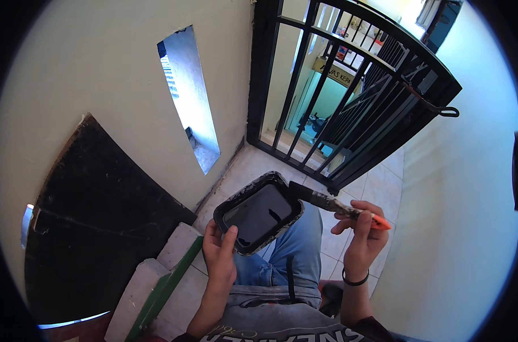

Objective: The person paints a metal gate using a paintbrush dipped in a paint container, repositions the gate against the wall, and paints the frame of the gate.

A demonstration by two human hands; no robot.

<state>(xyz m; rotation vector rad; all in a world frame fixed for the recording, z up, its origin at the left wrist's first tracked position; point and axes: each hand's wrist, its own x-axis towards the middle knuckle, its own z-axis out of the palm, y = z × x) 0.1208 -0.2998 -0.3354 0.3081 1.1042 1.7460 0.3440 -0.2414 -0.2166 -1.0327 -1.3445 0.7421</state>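
Note:
Over my lap I hold a black rectangular tray (222,208) by its near left corner. My left hand (221,253) is closed on that corner, with the thumb over the rim. Dark, glossy paint (259,214) lies in the tray, and pale smears mark the rim. In my right hand (364,233) is a paintbrush (333,203), pinched by its orange-tipped handle. Its dark bristles point left, at the tray's right rim; whether they touch it I cannot tell. A dark band circles my right wrist.
Ahead stands a black barred metal gate (327,108) with a latch rod (435,105). To the left are a cream wall (116,74) with a slot opening, a dark board (94,228) and a green-edged step (162,290). A white wall (458,228) rises at right, above pale floor tiles (378,188).

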